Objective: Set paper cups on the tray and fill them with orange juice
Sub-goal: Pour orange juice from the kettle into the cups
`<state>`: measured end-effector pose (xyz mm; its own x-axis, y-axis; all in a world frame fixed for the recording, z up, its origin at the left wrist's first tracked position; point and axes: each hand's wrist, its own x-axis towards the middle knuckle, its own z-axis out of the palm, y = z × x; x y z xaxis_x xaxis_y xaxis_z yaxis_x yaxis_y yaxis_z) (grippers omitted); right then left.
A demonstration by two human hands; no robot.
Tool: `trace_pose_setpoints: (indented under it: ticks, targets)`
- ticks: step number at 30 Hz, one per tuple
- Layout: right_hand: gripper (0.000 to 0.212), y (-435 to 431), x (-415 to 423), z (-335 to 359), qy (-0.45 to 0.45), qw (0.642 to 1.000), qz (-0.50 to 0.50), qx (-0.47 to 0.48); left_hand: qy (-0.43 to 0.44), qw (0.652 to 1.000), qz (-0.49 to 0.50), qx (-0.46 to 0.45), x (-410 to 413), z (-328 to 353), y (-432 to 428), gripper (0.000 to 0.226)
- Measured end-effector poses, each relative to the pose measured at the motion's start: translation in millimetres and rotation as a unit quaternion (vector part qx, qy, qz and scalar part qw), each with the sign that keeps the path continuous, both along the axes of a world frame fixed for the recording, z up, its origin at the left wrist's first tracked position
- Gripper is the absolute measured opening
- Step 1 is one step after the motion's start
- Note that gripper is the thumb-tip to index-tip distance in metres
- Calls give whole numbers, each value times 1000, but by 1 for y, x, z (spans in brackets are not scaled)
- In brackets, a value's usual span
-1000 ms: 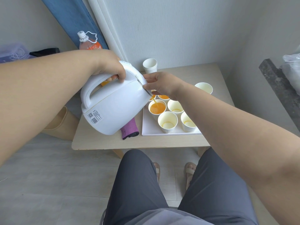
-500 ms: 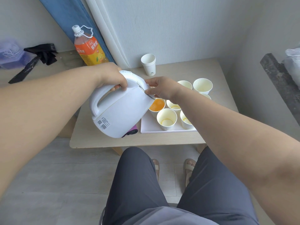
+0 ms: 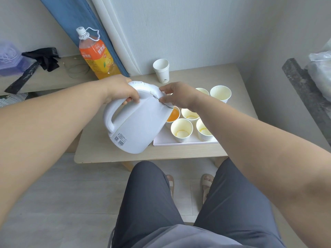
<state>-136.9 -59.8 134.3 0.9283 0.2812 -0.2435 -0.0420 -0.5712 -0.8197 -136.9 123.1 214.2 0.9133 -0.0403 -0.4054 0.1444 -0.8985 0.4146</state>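
White kettle point(image 3: 141, 127) with a small black barcode label point(image 3: 120, 140). White cups point(image 3: 181, 130), cream inside; one holds orange juice point(image 3: 173, 116). The white tray point(image 3: 162, 140) perhaps has a pinkish edge. Pale wood-grain table point(image 3: 100, 151). Orange-labelled bottle point(image 3: 96, 56).

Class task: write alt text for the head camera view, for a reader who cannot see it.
A person's left hand tips a white kettle by its handle over a paper cup of orange juice on a white tray, while the right hand pinches a metal spoon at the spout. Other cups on the tray hold only dregs; a juice bottle stands behind.
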Motion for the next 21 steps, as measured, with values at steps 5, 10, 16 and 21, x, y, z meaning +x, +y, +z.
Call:
trace_pose_setpoints:
  ticks: [5,10,16,21]
  targets:
    - [50,-6,-15,13,-11,999,-18,30,-9,1000,-20,-4,-4,12,0,21]
    - [47,-18,-39,22,-17,999,-26,14,1,999,-54,7,-6,19,-2,19]
    - [34,-20,-60,15,7,997,-47,65,25,995,-88,24,-13,17,-13,15]
    - [34,-25,-64,6,56,992,-73,88,30,993,-106,43,-17,11,-25,23]
